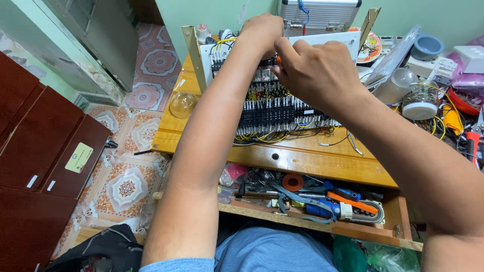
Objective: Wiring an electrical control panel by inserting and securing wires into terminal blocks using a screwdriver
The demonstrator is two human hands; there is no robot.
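- A white electrical panel (282,108) packed with rows of black terminal blocks and yellow, black and blue wires lies on the wooden workbench (302,158), towards its far edge.
- The right hand (315,73) is curled tight over the upper part of the panel; a small orange tip (278,60) shows at its thumb, possibly a tool handle, though most of it is hidden.
- The left hand (262,30) rests bent at the panel's top edge, fingers folded down behind it; whether it grips anything cannot be told.
- Just below the bench top an open drawer (398,214) holds a jumble of tools, among them blue and orange handles.
- A clear glass dome (182,104) sits at the bench's left side.
- A metal case (320,15) stands behind the panel.
- To the right lie a jar (421,100) and loose yellow wires.
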